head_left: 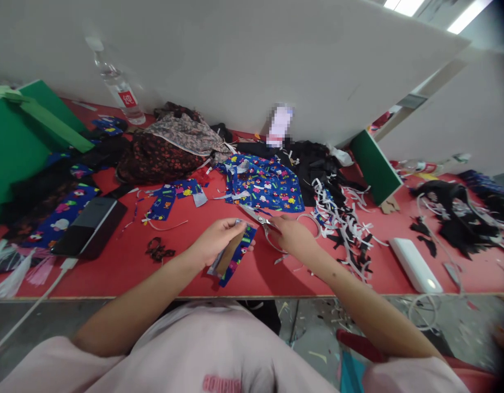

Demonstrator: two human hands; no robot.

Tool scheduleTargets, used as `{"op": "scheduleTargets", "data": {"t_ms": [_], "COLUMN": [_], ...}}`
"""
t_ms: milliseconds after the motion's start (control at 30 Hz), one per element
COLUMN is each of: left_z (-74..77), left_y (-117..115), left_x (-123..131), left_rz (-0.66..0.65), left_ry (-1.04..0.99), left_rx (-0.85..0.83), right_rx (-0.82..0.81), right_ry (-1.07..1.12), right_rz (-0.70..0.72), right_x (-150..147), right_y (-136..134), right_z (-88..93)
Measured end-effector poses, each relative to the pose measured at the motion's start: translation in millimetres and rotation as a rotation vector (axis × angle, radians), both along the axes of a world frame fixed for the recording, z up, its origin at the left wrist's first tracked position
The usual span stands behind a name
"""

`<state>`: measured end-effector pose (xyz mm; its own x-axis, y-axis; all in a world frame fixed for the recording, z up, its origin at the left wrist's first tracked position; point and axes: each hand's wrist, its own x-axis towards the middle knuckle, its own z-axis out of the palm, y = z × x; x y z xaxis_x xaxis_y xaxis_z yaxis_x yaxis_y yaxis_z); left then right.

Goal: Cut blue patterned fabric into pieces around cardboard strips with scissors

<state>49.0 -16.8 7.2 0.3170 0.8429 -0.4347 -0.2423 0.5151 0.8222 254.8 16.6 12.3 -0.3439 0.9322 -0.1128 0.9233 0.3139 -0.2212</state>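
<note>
My left hand is closed on a folded strip of blue printed fabric. A brown strip that looks like card lies against the fabric, with a greyish layer along its left edge. My right hand is closed over the handles of metal scissors. Their blades point away to the left, and the handle loops show on both sides of my fingers. Beyond the blades lies a larger blue printed cloth. Small blue printed pieces rest to the left of it.
White and black scraps pile up right of my hand. Dark floral cloth is heaped at the back, near a water bottle and a pixelated phone. A black device and a white power bank lie at either side. Green dividers flank the red table.
</note>
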Motion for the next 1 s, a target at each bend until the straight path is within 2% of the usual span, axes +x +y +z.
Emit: {"op": "scheduleTargets", "data": {"t_ms": [100,200,300,367,433,500,567,700,767,900,1000], "left_z": [-2.3,-1.7,-0.7,-0.8,-1.0,-0.3,1.4,4.4,4.2,0.9,-0.9], "left_y": [1.4,2.5,3.8,4.8,6.2,9.1,14.9,35.6,46.8,60.2,60.6], "left_x": [2.3,4.8,4.8,2.6,-1.0,-6.0,-12.2,-26.9,-32.1,-31.3,-25.1], "left_rz": [-0.008,-0.042,-0.078,-0.11,-0.176,-0.278,-0.392,-0.573,-0.659,-0.846,-0.871], "left_ry": [0.027,0.07,0.052,0.035,0.086,0.189,0.307,0.654,0.827,0.968,1.06], "left_rx": [0.033,0.052,0.097,0.113,0.085,0.052,0.09,0.442,0.582,0.695,0.826], "right_rx": [0.02,-0.182,-0.374,-0.399,-0.356,-0.326,-0.284,-0.009,0.055,0.036,0.016], "right_ry": [0.236,0.557,0.787,0.879,0.9,0.878,0.799,0.337,0.221,0.068,0.007], "right_rz": [-0.001,0.028,-0.025,-0.111,-0.18,-0.187,-0.159,-0.166,-0.219,-0.233,-0.227], "right_x": [-8.6,-19.5,-28.1,-30.9,-31.0,-27.6,-18.9,20.4,47.3,88.2,97.5], "right_y": [-7.8,-13.4,-15.2,-16.0,-18.0,-20.6,-21.8,-13.5,-6.3,1.8,1.3], "right_z": [14.4,20.4,13.5,4.7,-4.0,-10.2,-12.7,-9.0,-6.9,-11.1,-17.3]}}
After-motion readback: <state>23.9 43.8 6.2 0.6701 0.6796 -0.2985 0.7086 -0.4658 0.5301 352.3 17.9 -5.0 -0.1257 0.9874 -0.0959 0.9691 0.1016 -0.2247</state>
